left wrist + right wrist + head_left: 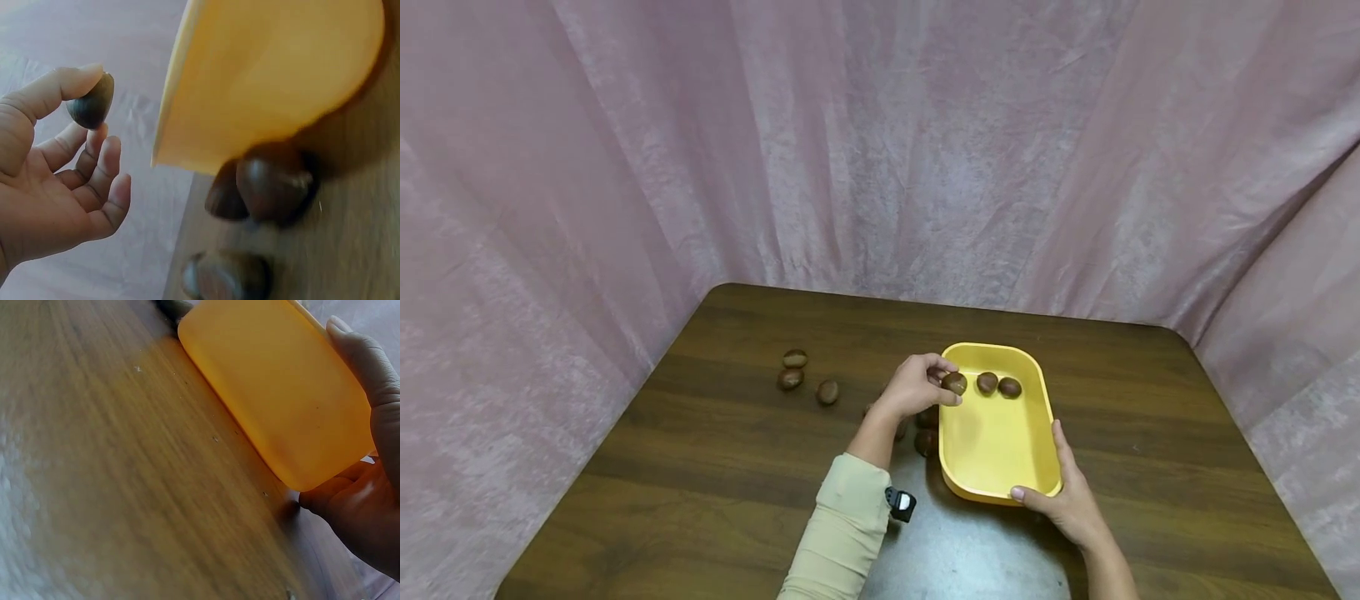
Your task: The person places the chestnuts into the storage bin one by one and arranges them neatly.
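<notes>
My left hand (913, 388) pinches a brown chestnut (954, 383) between thumb and fingertips, at the left rim of a yellow plastic box (996, 454). In the left wrist view the held chestnut (92, 107) shows between the thumb and a finger, the other fingers loosely bent. Two chestnuts (987, 383) lie inside the box toward its far end. With my right hand (1075, 506) I grip the box's near right corner, thumb over the rim. The right wrist view shows the box wall (269, 400) against that hand (365, 509), its fingers partly hidden behind the box.
Several chestnuts (927, 442) sit along the box's left side, some partly hidden by my left hand and forearm. Farther left on the wooden table (715, 475) lie three more chestnuts (827, 392). A pink curtain (880, 150) hangs behind the table and along its sides.
</notes>
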### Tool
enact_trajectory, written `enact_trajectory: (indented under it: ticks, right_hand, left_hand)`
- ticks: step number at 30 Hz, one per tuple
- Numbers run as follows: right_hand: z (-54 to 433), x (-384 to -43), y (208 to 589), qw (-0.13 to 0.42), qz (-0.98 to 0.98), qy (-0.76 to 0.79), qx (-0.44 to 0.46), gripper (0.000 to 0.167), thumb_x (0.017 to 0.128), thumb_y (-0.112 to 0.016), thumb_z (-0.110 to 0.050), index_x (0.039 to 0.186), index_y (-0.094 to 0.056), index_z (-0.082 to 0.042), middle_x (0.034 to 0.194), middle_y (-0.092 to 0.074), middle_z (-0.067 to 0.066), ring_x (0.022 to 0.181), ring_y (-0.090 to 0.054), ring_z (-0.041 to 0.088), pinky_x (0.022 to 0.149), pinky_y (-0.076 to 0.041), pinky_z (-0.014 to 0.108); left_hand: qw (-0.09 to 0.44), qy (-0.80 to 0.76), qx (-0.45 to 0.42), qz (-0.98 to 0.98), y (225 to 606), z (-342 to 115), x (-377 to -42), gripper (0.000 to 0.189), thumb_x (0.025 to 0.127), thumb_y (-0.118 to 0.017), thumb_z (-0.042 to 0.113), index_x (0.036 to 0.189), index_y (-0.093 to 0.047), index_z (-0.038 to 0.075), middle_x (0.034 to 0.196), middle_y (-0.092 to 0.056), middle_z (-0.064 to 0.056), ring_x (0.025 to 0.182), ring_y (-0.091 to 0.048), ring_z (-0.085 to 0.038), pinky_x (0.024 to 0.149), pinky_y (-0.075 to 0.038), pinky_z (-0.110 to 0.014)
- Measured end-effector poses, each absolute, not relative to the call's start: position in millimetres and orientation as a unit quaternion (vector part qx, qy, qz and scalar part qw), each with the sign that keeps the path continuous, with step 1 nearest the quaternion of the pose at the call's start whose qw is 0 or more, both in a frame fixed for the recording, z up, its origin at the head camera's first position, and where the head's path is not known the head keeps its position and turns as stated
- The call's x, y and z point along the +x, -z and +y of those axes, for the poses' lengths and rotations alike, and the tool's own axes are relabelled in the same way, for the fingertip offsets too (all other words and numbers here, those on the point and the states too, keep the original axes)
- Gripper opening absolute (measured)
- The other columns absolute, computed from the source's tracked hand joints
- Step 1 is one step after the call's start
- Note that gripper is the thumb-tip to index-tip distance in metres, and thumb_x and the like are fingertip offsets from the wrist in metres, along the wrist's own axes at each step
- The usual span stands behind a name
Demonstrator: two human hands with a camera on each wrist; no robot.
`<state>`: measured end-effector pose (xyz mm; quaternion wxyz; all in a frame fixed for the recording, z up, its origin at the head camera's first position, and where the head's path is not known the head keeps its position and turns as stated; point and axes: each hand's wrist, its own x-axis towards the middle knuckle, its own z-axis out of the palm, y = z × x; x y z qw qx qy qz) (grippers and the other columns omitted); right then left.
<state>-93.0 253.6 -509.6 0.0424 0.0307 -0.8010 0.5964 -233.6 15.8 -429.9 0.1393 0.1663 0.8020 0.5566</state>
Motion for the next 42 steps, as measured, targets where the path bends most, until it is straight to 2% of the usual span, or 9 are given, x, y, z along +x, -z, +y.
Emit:
enact_trajectory:
  ticks: [8, 15, 21, 32, 38, 42]
  right_hand:
    - [253, -92, 508, 0.039, -0.797, -0.602, 0.031, 0.115, 0.069, -0.079, 0.001, 0.150, 0.002, -0.011, 0.146, -0.015, 0.030, 0.111, -0.045, 0.030, 0.084, -0.040, 0.015]
    - [253, -92, 506, 0.038, -0.798, -0.600, 0.031, 0.115, 0.069, -0.079, 0.000, 0.150, 0.002, -0.012, 0.147, -0.013, 0.029, 0.113, -0.042, 0.033, 0.085, -0.039, 0.015]
    - [252, -91, 506, 0.038, -0.801, -0.597, 0.030, 0.116, 0.070, -0.079, -0.001, 0.150, 0.002, -0.015, 0.147, -0.014, 0.029, 0.115, -0.039, 0.036, 0.087, -0.036, 0.014]
    - [251, -88, 505, 0.042, -0.790, -0.611, 0.036, 0.114, 0.069, -0.079, 0.002, 0.150, 0.001, -0.009, 0.146, -0.016, 0.029, 0.109, -0.045, 0.036, 0.083, -0.043, 0.019]
    - [252, -88, 503, 0.038, -0.803, -0.595, 0.025, 0.116, 0.068, -0.081, -0.002, 0.150, 0.002, -0.010, 0.146, -0.017, 0.029, 0.109, -0.045, 0.036, 0.082, -0.042, 0.018]
    - [252, -88, 502, 0.040, -0.808, -0.587, 0.021, 0.117, 0.067, -0.082, -0.003, 0.150, 0.000, -0.011, 0.146, -0.018, 0.029, 0.106, -0.046, 0.035, 0.081, -0.042, 0.018]
  left_hand:
    - [0.143, -0.549, 0.165, 0.806, 421, 39, -241, 0.037, 0.069, -0.079, 0.001, 0.102, -0.066, 0.008, 0.089, -0.058, -0.001, 0.079, -0.054, -0.014, 0.065, -0.046, -0.025]
    - [0.159, -0.552, 0.148, 0.805, 415, 56, -247, 0.038, 0.067, -0.083, 0.005, 0.101, -0.066, 0.012, 0.090, -0.057, 0.001, 0.083, -0.054, -0.015, 0.070, -0.046, -0.027]
    - [0.169, -0.559, 0.137, 0.800, 411, 70, -252, 0.037, 0.067, -0.084, 0.006, 0.098, -0.066, 0.013, 0.087, -0.059, 0.001, 0.080, -0.055, -0.014, 0.071, -0.047, -0.027]
    - [0.176, -0.561, 0.092, 0.803, 413, 96, -259, 0.038, 0.063, -0.084, 0.000, 0.095, -0.069, 0.013, 0.086, -0.058, 0.002, 0.078, -0.055, -0.014, 0.069, -0.048, -0.027]
    - [0.184, -0.554, 0.064, 0.810, 421, 109, -262, 0.038, 0.062, -0.084, -0.002, 0.094, -0.068, 0.012, 0.084, -0.059, 0.001, 0.074, -0.056, -0.015, 0.071, -0.049, -0.031]
    - [0.192, -0.555, 0.045, 0.808, 427, 115, -264, 0.036, 0.063, -0.083, -0.004, 0.093, -0.069, 0.011, 0.086, -0.060, -0.001, 0.072, -0.057, -0.017, 0.074, -0.051, -0.039]
